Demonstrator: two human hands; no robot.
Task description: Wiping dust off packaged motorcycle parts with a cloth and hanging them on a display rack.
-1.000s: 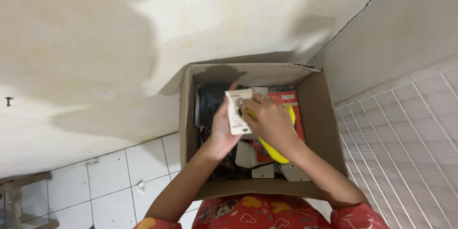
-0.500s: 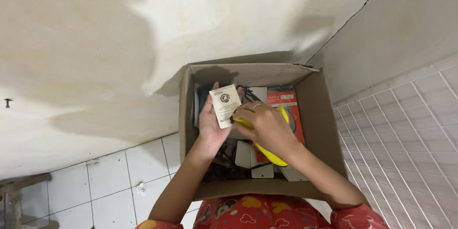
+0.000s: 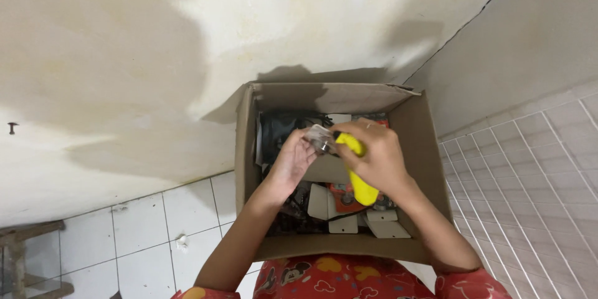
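One open brown cardboard box (image 3: pixel 430 149) fills the middle of the view, its four flaps turned out, its far wall against the stained cream wall (image 3: pixel 124 56) and its near wall against the person's red patterned garment (image 3: pixel 349 277). White tiled floor (image 3: pixel 143 224) shows past the box's left wall and grey tiled floor past its right wall. Two bare hands work over the middle of the box. The left hand (image 3: pixel 289 165) is curled, fingertips pinching one small clear plastic packet (image 3: pixel 321 140) held above the box's far half. The right hand (image 3: pixel 377 159) is closed around one yellow plastic tool handle (image 3: pixel 361 187), whose upper end touches the packet and whose lower end points to the near right corner. Beneath, the box is crowded: one dark bundled item (image 3: pixel 280 128) in the far left corner, and at least three pale card tags (image 3: pixel 342 224) along the near wall. Open room is scant inside; above the rim the hands are unhindered.
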